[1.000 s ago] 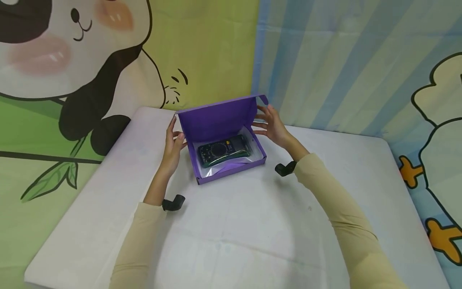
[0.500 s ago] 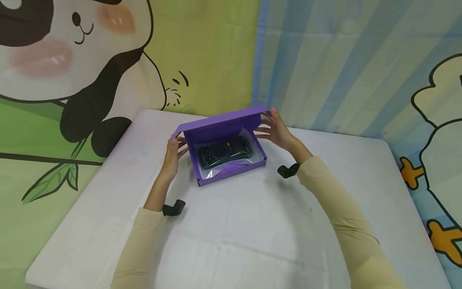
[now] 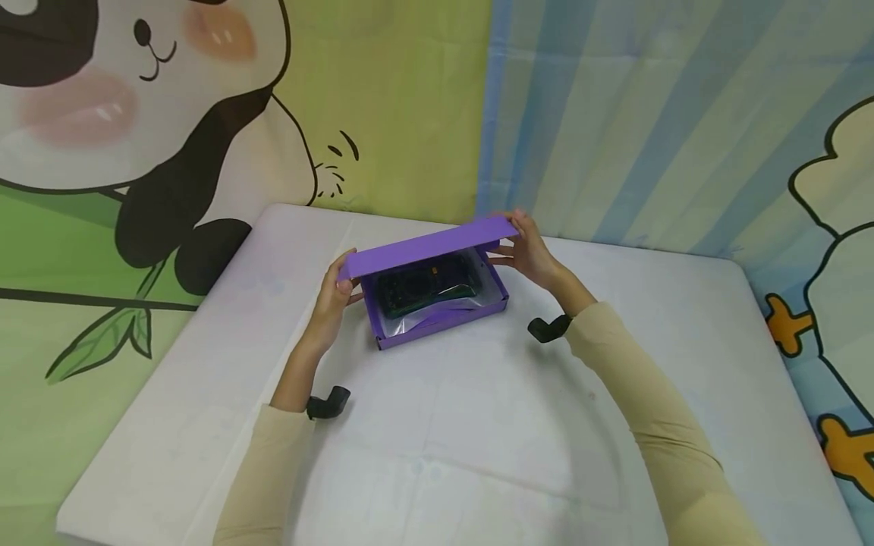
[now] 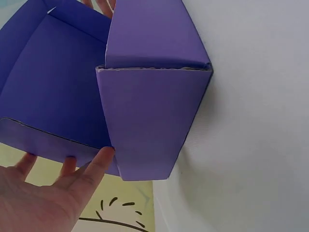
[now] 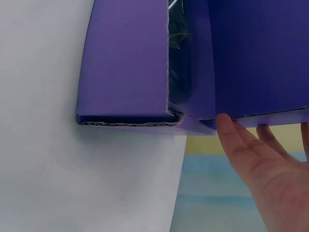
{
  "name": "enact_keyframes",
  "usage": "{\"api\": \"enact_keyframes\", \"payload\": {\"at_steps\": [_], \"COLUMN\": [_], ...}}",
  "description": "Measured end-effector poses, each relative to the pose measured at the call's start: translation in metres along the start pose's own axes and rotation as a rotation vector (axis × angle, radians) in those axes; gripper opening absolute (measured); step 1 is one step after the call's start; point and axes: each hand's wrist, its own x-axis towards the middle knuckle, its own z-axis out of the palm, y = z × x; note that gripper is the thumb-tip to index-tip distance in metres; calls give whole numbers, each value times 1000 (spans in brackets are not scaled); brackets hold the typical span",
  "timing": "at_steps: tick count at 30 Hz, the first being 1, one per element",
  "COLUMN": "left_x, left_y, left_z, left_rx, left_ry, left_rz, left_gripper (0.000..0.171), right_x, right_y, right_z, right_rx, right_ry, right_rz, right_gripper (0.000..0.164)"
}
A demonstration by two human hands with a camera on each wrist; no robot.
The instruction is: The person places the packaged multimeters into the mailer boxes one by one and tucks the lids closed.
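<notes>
A purple cardboard box [image 3: 437, 326] stands on the white-covered table, its hinged lid [image 3: 430, 247] tilted over it and partly raised. Inside lies a dark multimeter [image 3: 430, 282] in clear plastic wrap; the lid's shadow dims it. At the lid's left corner, my left hand [image 3: 329, 307] holds the edge, thumb at the front and fingers along the side flap [image 4: 53, 142]. The right hand [image 3: 536, 258] grips the opposite corner, with a finger on top and others below at the side. Both thumbs are out of the wrist views.
The white table [image 3: 478, 440] has its back edge just behind the box. Behind hangs a cloth backdrop [image 3: 403, 106] with cartoon animals. Each wrist carries a black bracket [image 3: 329, 403], and both sleeves are beige.
The lid has swung down and forward from nearly upright, now hanging over the multimeter. Both hands have moved with its corners; the box base has stayed in place.
</notes>
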Motion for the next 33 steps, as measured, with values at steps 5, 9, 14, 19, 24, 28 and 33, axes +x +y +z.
{"api": "enact_keyframes", "payload": {"at_steps": [5, 9, 14, 19, 24, 28, 33], "left_x": [-6, -12, -19, -24, -31, -35, -41], "left_y": [0, 0, 0, 10, 26, 28, 27], "left_z": [1, 0, 1, 3, 4, 2, 5], "left_rx": [24, 61, 101, 175, 193, 207, 278], "left_ry": [-30, -48, -72, -102, -163, -199, -210], "left_rz": [-33, -45, -43, -57, -95, -114, -76], "left_gripper": [95, 89, 87, 88, 84, 85, 85], "right_x": [-5, -9, -14, -21, -28, -31, -32], "right_y": [2, 4, 8, 13, 20, 27, 37], "right_z": [0, 0, -2, -4, -4, -3, -5], "right_rx": [-5, -12, -20, -46, -59, -103, -234], "right_ry": [-1, 6, -4, -9, 49, 130, 214], "right_rz": [36, 59, 57, -9, -61, -66, -81], "right_gripper": [68, 56, 50, 42, 35, 34, 33]}}
